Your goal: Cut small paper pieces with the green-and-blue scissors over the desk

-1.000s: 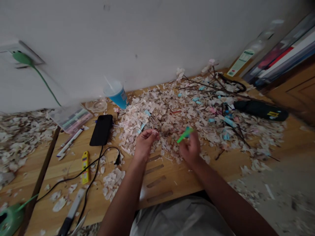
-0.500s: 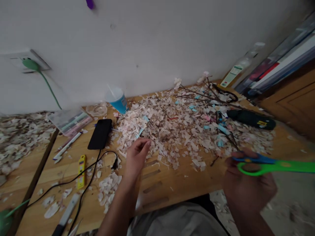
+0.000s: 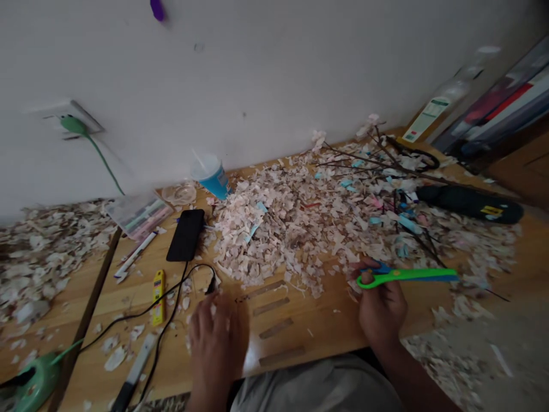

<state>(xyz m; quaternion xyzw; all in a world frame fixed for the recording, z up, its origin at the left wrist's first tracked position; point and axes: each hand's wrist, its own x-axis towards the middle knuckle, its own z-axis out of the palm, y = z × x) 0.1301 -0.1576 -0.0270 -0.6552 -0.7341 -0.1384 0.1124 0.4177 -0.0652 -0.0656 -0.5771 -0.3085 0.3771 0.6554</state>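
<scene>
My right hand [image 3: 381, 312] holds green and blue scissors [image 3: 416, 275] by the handles, with the blades together and pointing right over the table's front part. My left hand [image 3: 213, 335] rests palm down over a small heap of pale petals at the front of the table. Its fingers are a little apart and bent, and a pale petal shows between them. The heap is mostly hidden under that hand. Beyond both hands spreads a large pile of dry, pinkish-white petals [image 3: 274, 220] with bits of blue paper in it.
To the left lie a black phone [image 3: 186, 234] with its cable, a yellow box [image 3: 158, 297], a box cutter [image 3: 136, 366] and a pen [image 3: 136, 253]. A blue cup [image 3: 215, 180] stands by the wall. Flower branches [image 3: 377, 163], a dark case [image 3: 469, 203] and a bottle [image 3: 437, 109] are right.
My left hand has come down and back from the large pile onto the small petal heap. My right hand has moved left with the scissors. The view has turned slightly left.
</scene>
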